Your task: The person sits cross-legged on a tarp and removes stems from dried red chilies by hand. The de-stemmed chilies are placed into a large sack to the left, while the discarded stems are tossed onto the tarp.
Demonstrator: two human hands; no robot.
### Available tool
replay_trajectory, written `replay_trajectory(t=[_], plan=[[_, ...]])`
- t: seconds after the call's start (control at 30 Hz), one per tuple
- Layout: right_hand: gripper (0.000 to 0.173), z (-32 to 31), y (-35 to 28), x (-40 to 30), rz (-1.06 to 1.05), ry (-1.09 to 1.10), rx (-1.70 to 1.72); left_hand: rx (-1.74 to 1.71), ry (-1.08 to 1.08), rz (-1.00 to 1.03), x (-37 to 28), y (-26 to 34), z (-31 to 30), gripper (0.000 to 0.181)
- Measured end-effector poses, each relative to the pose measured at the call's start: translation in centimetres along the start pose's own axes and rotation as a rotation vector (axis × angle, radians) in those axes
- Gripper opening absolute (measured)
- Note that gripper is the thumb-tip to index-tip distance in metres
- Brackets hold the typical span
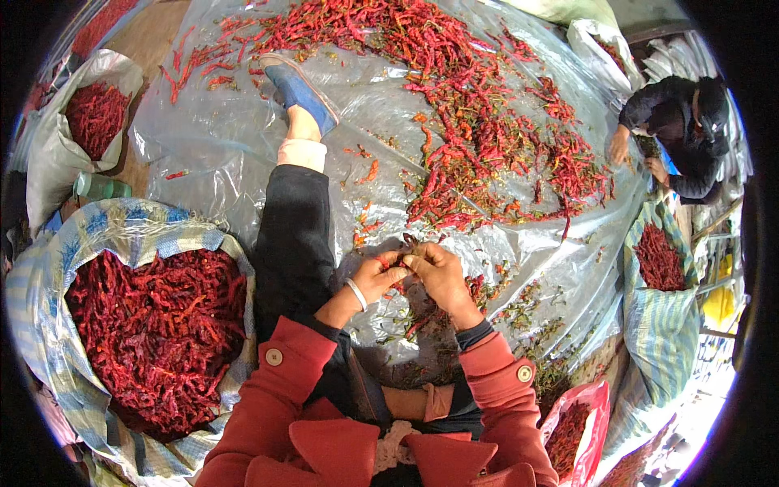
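My left hand, with a pale bracelet at the wrist, closes on a red dried chili pepper. Against its fingertips is my right hand, its thumb and forefinger pinching at the chili's end; a dark piece shows just above the fingers. Both hands are above a clear plastic sheet. Beyond them a large heap of dried red chilies, mixed with green stems, curves over the sheet. Loose stems and bits lie below and right of my right hand. How much the fingers cover cannot be told.
At my left stands a big striped woven sack full of chilies, with a green jar and a white sack behind. Right are a striped sack and a red bag. A co-worker sits beyond. My outstretched leg crosses the sheet.
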State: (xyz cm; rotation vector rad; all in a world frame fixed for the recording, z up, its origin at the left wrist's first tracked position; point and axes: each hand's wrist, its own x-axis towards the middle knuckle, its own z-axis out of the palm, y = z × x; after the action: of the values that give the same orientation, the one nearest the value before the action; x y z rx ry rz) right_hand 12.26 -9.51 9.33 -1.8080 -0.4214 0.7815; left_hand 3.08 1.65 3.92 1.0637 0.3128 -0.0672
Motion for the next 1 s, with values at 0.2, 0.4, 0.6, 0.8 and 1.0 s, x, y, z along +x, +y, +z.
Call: replay_trajectory(t=[0.2,0.4,0.6,0.8,1.0], plan=[[0.014,2.2,2.9,-0.5,-0.452,0.388,-0.699,-0.027,0.083,-0.234,0.1,-0.4,-0.6,0.013],[0.028,-1.3,3.0,0.8,-0.069,0.297,-0.674,-0.623,-0.069,-0.235,-1.2,-0.1,-2.1,0.014],[0.008,-4.4,3.1,5.3,-0.476,0.225,-1.12,-0.867,0.146,-0.126,-0.8,1.0,-1.0,0.016],[0.017,-6.0,2.7,6.2,-0.595,0.159,-0.892,-0.731,0.118,-0.098,-0.7,0.8,-1.4,0.011],[0.011,-3.5,1.7,0.9,-0.366,0.162,-0.313,-0.375,0.107,-0.015,-0.6,1.0,-0.7,0.021]])
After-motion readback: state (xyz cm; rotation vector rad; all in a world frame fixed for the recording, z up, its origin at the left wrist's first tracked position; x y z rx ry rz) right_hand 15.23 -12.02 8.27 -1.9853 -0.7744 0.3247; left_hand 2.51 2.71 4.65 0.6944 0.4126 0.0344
